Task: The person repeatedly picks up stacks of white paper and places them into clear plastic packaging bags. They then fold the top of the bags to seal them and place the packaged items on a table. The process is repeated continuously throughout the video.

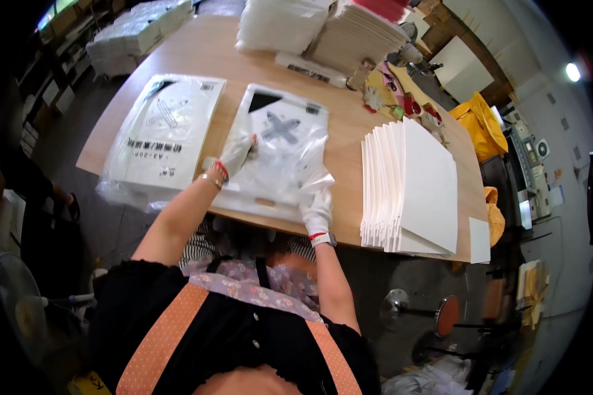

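Before me on the table lies a clear plastic bag (290, 172) around a white printed pad (313, 116) with a black corner and a dark crossed-shape picture. My left hand (236, 157), in a white glove, is closed on the wrinkled plastic at the bag's left side. At the near right corner, my right hand (317, 209), gloved too, pinches the loose plastic. The film between both hands is creased and shiny. Left of it rests a stack of similar bagged pads (168, 125). On the right, a fanned stack of white boards (428, 191) leans over sideways.
Tall stacks of plastic sleeves (280, 25) and paper sheets (356, 36) stand at the table's (207, 49) far side, with coloured scraps (392, 92) beside them. A white card (479, 240) overhangs the right edge. A round stool (447, 315) is below right, a fan (23, 299) below left.
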